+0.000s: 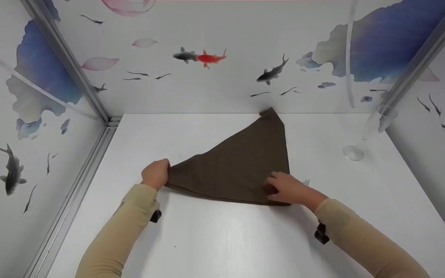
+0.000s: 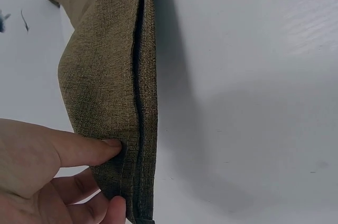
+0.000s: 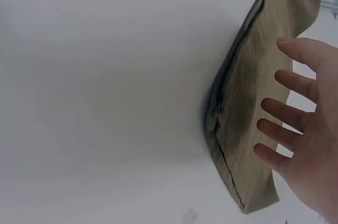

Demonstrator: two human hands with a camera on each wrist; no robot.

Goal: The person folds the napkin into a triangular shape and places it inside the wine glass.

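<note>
1. Brown woven-fabric cloth (image 1: 238, 166), folded, roughly triangular: on the glossy white tabletop (image 1: 214, 239), between both hands; the left wrist view adds stitching and layered edges, too fine for the head view.
2. Left hand (image 1: 156, 173): pinches the cloth's left corner.
3. Right hand (image 1: 286, 188): over the cloth's right part; the right wrist view reveals extended, spread fingers, gripping nothing.
4. Clear stemmed glass (image 1: 377, 122): right rear, head view only.

Soft muted light, glare on white table (image 1: 214, 239), blurry shadow beside cloth (image 2: 105, 76), right wrist view hazy
</note>
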